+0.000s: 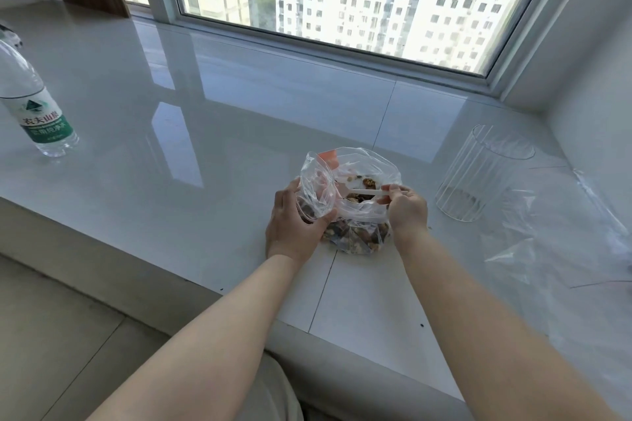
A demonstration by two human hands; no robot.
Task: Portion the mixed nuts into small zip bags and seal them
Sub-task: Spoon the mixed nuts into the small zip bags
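Windowsill — nut bag between both hands' grip.

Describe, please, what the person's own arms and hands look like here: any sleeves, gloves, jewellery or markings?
Both forearms are bare all the way to the picture's lower edge, with no sleeves in view. The left hand and the right hand wear no gloves, and no rings, watch, bracelets or markings show. The fingers are uncovered.

Brown mixed nuts (clear bag); green-and-white bottle label.
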